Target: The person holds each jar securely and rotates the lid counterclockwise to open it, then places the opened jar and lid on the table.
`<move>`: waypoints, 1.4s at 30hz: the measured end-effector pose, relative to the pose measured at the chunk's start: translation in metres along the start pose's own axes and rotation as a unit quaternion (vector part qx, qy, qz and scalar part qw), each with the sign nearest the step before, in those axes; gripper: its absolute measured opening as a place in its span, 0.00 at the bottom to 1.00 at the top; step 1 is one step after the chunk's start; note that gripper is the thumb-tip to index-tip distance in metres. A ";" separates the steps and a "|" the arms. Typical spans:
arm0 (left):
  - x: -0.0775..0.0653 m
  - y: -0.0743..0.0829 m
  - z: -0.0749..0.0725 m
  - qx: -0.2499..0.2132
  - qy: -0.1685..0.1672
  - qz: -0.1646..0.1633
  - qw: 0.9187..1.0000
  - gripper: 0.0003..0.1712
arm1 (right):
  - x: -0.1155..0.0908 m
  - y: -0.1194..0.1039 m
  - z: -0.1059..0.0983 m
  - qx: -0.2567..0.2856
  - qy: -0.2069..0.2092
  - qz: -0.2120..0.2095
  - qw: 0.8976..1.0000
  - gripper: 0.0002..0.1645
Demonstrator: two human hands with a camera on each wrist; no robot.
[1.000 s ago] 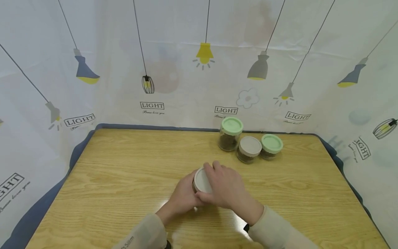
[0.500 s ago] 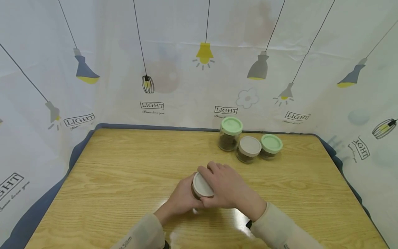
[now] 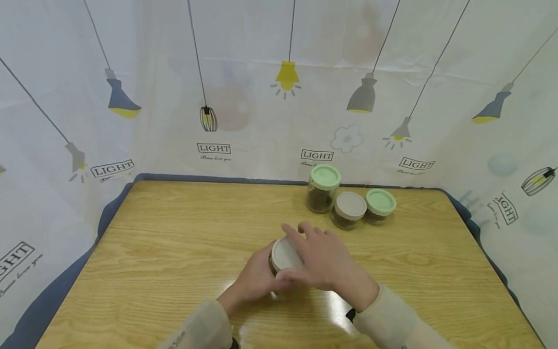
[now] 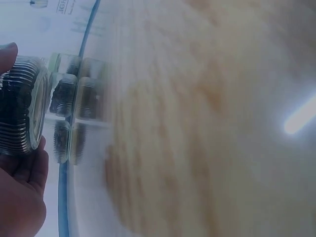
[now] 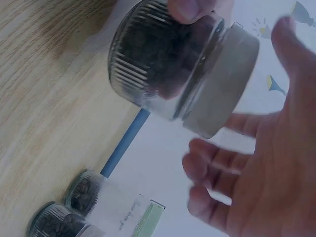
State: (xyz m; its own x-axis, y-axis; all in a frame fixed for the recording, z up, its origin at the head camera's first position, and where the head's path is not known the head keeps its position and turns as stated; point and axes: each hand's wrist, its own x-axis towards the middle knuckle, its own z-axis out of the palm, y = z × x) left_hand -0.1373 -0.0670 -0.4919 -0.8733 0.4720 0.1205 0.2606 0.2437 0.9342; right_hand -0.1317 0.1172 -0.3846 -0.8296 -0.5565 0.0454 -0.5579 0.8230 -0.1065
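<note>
One ribbed glass jar [image 5: 170,64], held clear of the wood-grained surface [image 3: 174,232], nearer the person than the tall jar [image 3: 321,194]! Left grip [image 3: 256,275] is clamped round that slick glass; slacken, and it could drop. Right grip [image 3: 323,257]: fingers apart beside the smooth round lid [image 5: 224,81], probably little backup. Right of the tall jar: squat grey-lidded jar [image 3: 350,208], squat green-lidded jar [image 3: 380,203].

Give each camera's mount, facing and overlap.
Head: worn on head, faces forward and down at table; left hand, right hand, sleeves show.
Left wrist: on that wrist, faces held jar and table; part of left hand shows.
Right wrist: on that wrist, faces held jar's side; right hand, some left-hand fingers show.
Wrist views share the held jar.
</note>
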 end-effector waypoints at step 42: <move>0.003 0.003 0.002 0.023 0.010 -0.010 1.000 0.46 | 0.006 -0.004 0.008 -0.036 0.062 -0.024 0.997 0.38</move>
State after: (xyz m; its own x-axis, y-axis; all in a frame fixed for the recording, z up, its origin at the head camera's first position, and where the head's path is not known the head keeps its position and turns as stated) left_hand -0.1383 -0.0636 -0.4895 -0.8865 0.4497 0.1089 0.2615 0.2927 0.9198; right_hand -0.1338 0.1098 -0.3922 -0.7954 -0.5815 0.1708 -0.5941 0.8039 -0.0299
